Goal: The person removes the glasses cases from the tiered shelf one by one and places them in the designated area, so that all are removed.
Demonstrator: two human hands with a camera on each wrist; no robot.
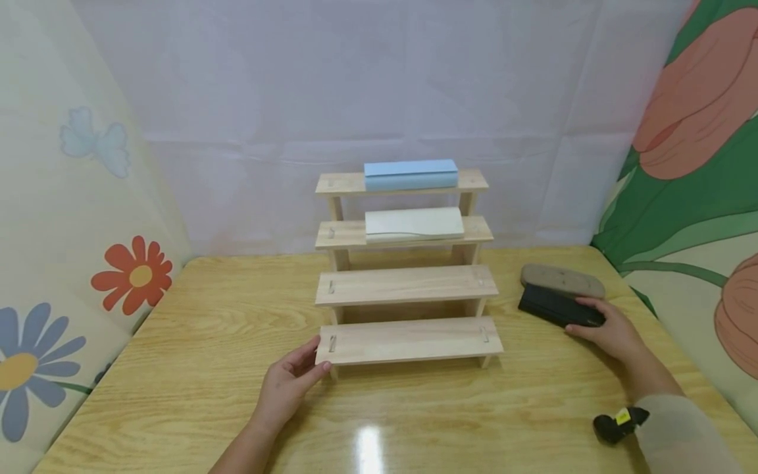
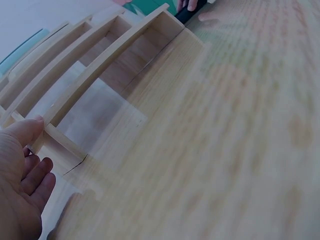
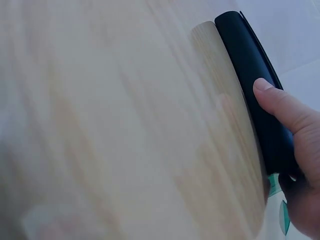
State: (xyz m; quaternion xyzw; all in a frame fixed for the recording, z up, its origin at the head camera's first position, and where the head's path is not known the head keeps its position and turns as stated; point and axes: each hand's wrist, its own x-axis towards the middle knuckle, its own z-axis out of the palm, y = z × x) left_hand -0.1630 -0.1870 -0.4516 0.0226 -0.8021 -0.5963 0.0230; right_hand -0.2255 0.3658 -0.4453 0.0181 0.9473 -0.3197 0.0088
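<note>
A pale wooden four-step display stand [image 1: 408,341] stands on the table. My left hand [image 1: 290,382] grips the left end of its lowest step, thumb at the front corner; in the left wrist view the thumb [image 2: 25,131] lies against that corner. My right hand [image 1: 610,332] holds a black glasses case [image 1: 553,306] by its right end, thumb on the near side. In the right wrist view the black case [image 3: 250,65] is close over the tabletop. A taupe case [image 1: 562,280] lies right behind it. A light blue case [image 1: 410,175] rests on the top step, a white case [image 1: 413,224] on the second.
The wood-grain table [image 1: 237,303] meets a white cloth backdrop [image 1: 266,99] behind the stand. Flower-printed panels [image 1: 699,217] border both sides. A small black device [image 1: 618,424] is at the right wrist.
</note>
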